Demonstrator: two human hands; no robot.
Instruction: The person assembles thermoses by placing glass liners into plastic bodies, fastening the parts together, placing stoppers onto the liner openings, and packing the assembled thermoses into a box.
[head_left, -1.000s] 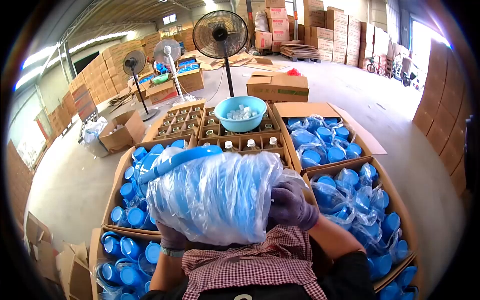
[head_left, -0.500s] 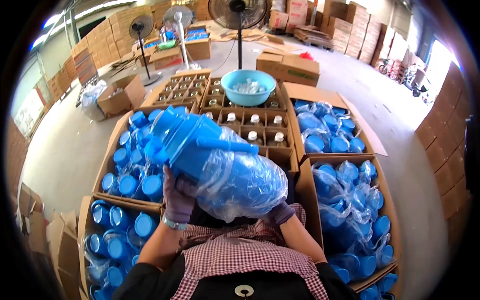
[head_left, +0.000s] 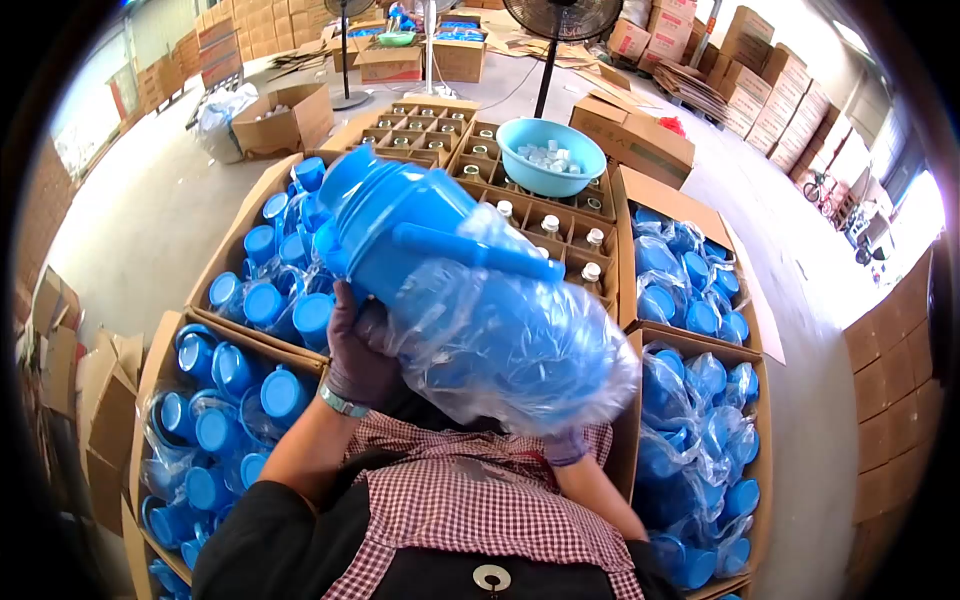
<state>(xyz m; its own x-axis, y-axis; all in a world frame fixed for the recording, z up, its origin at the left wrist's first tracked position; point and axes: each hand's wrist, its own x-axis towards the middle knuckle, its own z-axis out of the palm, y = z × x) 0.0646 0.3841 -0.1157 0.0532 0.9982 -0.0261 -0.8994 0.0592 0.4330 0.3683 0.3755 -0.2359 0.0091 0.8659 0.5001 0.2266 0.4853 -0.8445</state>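
A bundle of blue plastic jugs [head_left: 480, 290], apparently nested, lies slanted across my body, partly covered by a crinkled clear plastic bag. Its open-rimmed end points up and left, with a long blue handle on top. My left hand [head_left: 362, 345], in a dark glove, grips the bundle from below near the rims, thumb up its near side. Under the bagged lower right end is my gloved right hand [head_left: 567, 446], its fingers mostly hidden behind the bundle. Beyond the bundle, a divided carton [head_left: 575, 240] holds glass bottles with white caps.
Open cartons of blue lidded jugs stand at left [head_left: 262, 305], near left [head_left: 205, 440] and right [head_left: 700, 430]. A light blue basin [head_left: 550, 160] of small clear pieces rests on the bottle cartons. Behind stands a black fan [head_left: 562, 20]; stacked boxes [head_left: 885, 400] line the right.
The view has shifted, so the cartons and basin appear farther right. The bundle has come up slightly and right in view, its bagged end now blurred. Both hands stay on it.
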